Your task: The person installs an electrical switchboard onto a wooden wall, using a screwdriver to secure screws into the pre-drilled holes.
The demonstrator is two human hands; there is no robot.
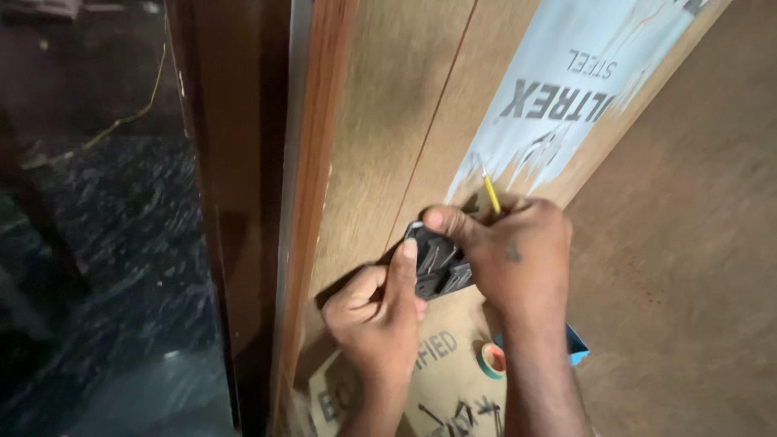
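I see my left hand (379, 311) pressing a dark grey metal fitting (438, 263) flat against the plywood panel (380, 121), forefinger stretched up along its edge, the other fingers curled. My right hand (514, 255) is clenched around a yellow pencil (490, 193), thumb resting on the fitting's top corner. A torn white sticker (566, 89) sits just above. A tape roll (490, 359) lies below my right wrist.
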